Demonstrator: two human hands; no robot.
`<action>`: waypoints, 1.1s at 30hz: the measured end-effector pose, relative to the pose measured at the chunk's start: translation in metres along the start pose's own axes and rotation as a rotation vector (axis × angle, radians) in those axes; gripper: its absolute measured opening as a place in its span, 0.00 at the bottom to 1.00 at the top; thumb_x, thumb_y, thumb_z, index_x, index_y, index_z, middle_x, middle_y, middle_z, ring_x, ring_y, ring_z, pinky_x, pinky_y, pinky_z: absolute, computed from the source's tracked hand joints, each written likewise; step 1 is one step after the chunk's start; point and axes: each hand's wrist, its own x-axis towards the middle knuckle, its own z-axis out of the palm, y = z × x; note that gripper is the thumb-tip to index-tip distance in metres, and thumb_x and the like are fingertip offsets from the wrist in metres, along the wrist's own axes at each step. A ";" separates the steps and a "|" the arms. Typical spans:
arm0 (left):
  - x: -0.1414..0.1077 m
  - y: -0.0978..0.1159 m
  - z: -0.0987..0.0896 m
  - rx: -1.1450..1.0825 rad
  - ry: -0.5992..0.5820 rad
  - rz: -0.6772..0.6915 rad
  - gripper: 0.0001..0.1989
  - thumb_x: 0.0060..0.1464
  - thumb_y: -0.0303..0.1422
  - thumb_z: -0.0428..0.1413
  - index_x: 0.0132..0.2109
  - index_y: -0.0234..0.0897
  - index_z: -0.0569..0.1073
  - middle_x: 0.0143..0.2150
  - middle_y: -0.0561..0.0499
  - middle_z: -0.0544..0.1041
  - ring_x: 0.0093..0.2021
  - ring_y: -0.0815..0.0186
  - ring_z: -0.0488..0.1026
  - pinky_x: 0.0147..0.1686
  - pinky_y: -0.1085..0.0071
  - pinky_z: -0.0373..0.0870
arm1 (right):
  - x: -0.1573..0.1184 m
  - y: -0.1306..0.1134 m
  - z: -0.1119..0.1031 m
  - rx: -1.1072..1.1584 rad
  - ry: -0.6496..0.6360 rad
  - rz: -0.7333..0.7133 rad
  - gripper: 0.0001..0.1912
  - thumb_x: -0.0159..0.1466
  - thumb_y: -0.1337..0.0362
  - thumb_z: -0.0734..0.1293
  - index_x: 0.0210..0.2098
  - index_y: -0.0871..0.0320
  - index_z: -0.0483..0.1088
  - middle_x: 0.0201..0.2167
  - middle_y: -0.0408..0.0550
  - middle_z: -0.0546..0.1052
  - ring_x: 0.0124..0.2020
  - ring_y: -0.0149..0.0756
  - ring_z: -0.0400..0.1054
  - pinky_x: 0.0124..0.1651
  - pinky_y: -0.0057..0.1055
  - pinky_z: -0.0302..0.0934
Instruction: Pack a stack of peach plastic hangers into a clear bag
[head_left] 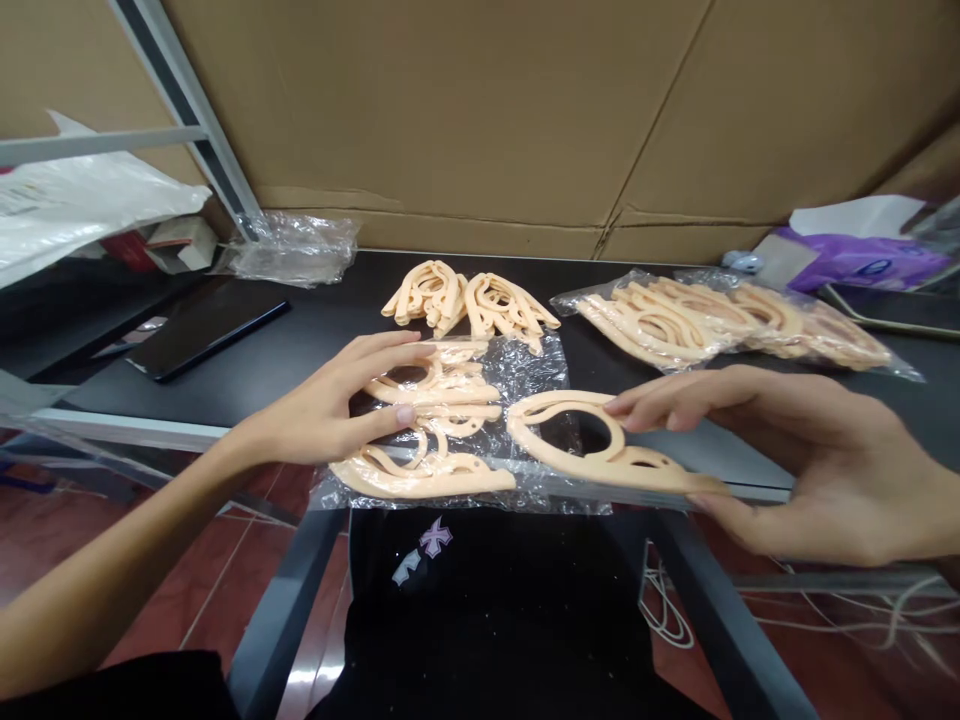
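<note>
At the black table's near edge (127, 425), my left hand (315, 405) lies open, fingers spread on a stack of peach plastic hangers (450, 412) on a clear plastic bag (536, 375) (it looks thin and crinkly). Toward 3 o'clock, my right hand (795, 470) pinches one hanger (585, 452), its long axis running sideways, free end toward 9 o'clock, just beside the stack.

You're in what looks like a packing room or storeroom, not a home. Ahead of your hands, big flattened cardboard sheets (450, 110) line the wall behind a black worktable (315, 300). Beyond your left hand (322, 400) stands a grey metal shelf frame (184, 100), and beyond your right hand (810, 470) lie clear bags of peach plastic parts (660, 325). Below your right hand, loose cables (667, 610) trail across a red tiled floor (225, 570).
</note>
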 end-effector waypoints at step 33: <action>0.001 0.002 -0.006 -0.106 -0.019 -0.103 0.42 0.56 0.61 0.63 0.72 0.47 0.71 0.78 0.44 0.62 0.78 0.42 0.58 0.77 0.43 0.54 | 0.071 -0.009 0.092 -0.133 0.077 -0.314 0.07 0.69 0.65 0.73 0.37 0.63 0.78 0.28 0.45 0.77 0.30 0.31 0.67 0.38 0.33 0.63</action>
